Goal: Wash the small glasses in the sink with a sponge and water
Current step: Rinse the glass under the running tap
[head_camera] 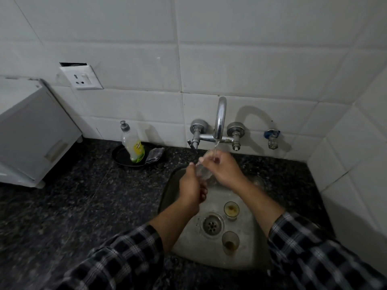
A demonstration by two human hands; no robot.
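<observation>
Left hand grips glass low, right hand holds its top, under tap. I'd judge it light, wet, slick, brittle: hold round the wall.

Rounded steel sink set in speckled stone counter, chrome wall tap behind. 2 small clear glasses stand in it, R of round metal drain. 3rd glass under spout btwn left hand & right hand. Plastic soap bottle on round black tray, L of tap.
</observation>
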